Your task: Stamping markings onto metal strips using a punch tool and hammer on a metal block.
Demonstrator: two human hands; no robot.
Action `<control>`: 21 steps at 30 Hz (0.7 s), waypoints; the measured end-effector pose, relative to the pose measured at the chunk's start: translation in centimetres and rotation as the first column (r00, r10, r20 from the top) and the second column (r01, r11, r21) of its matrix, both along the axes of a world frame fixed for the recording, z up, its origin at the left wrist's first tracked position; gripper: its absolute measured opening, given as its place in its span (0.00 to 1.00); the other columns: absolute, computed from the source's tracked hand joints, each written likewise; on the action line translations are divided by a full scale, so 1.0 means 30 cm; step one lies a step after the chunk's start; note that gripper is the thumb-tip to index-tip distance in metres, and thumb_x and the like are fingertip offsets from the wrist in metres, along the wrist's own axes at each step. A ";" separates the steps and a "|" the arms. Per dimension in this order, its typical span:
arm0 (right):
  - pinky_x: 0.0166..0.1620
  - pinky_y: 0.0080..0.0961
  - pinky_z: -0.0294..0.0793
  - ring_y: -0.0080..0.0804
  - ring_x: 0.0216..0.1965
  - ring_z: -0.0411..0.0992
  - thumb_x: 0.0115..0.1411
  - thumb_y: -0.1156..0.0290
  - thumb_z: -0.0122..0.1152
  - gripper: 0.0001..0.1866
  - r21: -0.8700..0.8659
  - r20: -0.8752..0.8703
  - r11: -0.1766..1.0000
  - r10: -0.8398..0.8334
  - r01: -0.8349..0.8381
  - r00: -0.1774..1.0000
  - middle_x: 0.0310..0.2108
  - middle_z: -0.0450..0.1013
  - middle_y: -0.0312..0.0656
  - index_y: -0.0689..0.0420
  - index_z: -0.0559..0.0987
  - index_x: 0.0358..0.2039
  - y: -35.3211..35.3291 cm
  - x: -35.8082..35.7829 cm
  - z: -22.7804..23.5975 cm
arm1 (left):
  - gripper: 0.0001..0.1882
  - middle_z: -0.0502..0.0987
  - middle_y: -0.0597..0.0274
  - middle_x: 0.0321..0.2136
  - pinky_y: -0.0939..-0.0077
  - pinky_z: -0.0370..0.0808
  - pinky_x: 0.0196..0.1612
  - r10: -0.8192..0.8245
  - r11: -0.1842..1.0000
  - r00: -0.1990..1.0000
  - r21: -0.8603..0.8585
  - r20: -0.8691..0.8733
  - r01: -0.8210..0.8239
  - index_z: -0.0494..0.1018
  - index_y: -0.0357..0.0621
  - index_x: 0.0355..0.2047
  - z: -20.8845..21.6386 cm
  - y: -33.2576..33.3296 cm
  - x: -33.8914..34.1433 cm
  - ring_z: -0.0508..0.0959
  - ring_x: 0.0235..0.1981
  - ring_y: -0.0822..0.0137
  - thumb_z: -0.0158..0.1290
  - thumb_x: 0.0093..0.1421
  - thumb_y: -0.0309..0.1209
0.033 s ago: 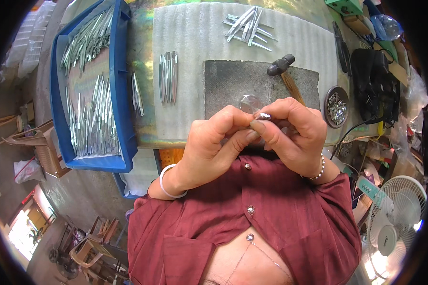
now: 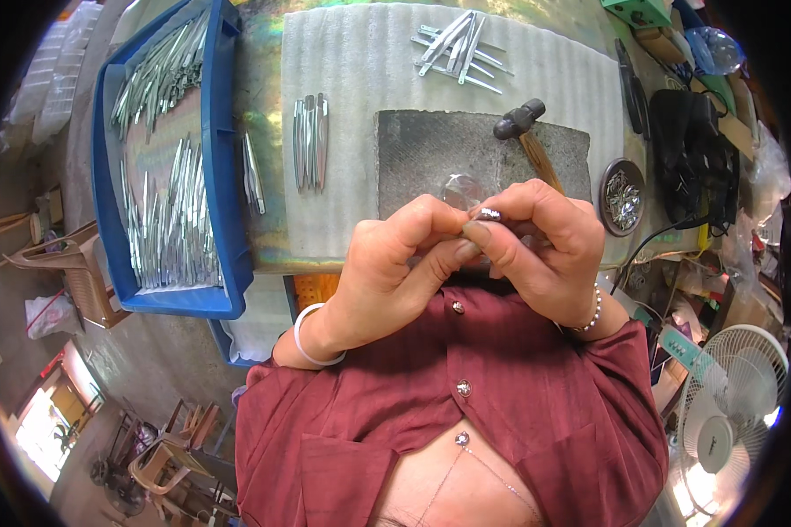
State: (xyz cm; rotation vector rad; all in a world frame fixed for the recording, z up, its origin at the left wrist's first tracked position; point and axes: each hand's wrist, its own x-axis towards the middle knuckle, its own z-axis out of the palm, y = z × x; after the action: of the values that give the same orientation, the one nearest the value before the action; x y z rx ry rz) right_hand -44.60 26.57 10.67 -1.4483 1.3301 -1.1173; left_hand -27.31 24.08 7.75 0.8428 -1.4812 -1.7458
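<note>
My left hand (image 2: 391, 259) and my right hand (image 2: 545, 250) meet at their fingertips just above the near edge of the mat, both closed in a pinch. What they pinch is mostly hidden by the fingers. At the right fingertips shows a small dark shape with a bright ridged patch (image 2: 490, 214); I cannot tell whether it is a held piece or a decorated nail. Just beyond the fingers is a clear round thing (image 2: 462, 188), partly covered. Under it lies a dark grey slab (image 2: 422, 149). A hammer (image 2: 520, 121) with a wooden handle rests on the slab's right side.
A blue tray (image 2: 235, 176) of slim metal pieces stands at left. On the white foam sheet (image 2: 351, 53) lie a neat row (image 2: 311, 143) and a loose pile (image 2: 457, 53) of similar pieces. A round dish (image 2: 622, 198) of small metal parts sits at right; a fan (image 2: 729, 395) stands nearer.
</note>
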 end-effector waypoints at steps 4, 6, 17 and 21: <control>0.20 0.13 0.69 0.17 0.18 0.71 0.55 0.78 0.61 0.06 0.188 0.107 0.982 0.013 -0.033 0.994 0.19 0.73 0.37 0.64 0.73 0.26 -0.008 -0.009 0.013 | 0.04 0.77 0.61 0.29 0.84 0.73 0.35 -0.096 0.976 0.992 0.186 -0.083 0.110 0.69 0.33 0.37 0.002 -0.006 0.001 0.75 0.31 0.76 0.50 0.60 0.19; 0.18 0.10 0.66 0.15 0.18 0.71 0.57 0.77 0.59 0.07 0.383 0.342 0.919 -0.053 -0.088 0.938 0.18 0.73 0.36 0.62 0.71 0.24 -0.020 -0.019 -0.001 | 0.05 0.77 0.57 0.28 0.83 0.75 0.34 -0.119 0.944 0.985 0.295 -0.123 0.150 0.69 0.33 0.36 -0.018 -0.012 0.002 0.77 0.30 0.73 0.50 0.60 0.21; 0.12 0.09 0.52 0.11 0.09 0.56 0.57 0.69 0.60 0.10 0.534 0.560 0.838 -0.249 -0.114 0.790 0.15 0.66 0.31 0.57 0.73 0.22 -0.039 -0.055 -0.095 | 0.09 0.76 0.64 0.23 0.89 0.73 0.23 -0.284 0.870 0.959 0.419 -0.007 0.261 0.71 0.35 0.37 0.010 -0.094 -0.015 0.76 0.21 0.79 0.53 0.60 0.29; 0.12 0.09 0.52 0.11 0.09 0.55 0.57 0.69 0.59 0.08 0.545 0.604 0.829 -0.285 -0.125 0.745 0.15 0.66 0.30 0.57 0.73 0.24 -0.020 -0.061 -0.101 | 0.10 0.75 0.67 0.21 0.91 0.70 0.18 -0.309 0.846 0.951 0.455 -0.005 0.277 0.70 0.36 0.36 0.023 -0.093 -0.028 0.74 0.17 0.82 0.54 0.59 0.31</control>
State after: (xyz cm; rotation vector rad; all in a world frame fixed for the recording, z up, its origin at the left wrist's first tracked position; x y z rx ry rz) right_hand -46.43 25.97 7.65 -0.4629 1.0566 -1.0362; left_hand -28.14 21.30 8.44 0.9493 -1.3141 -2.3740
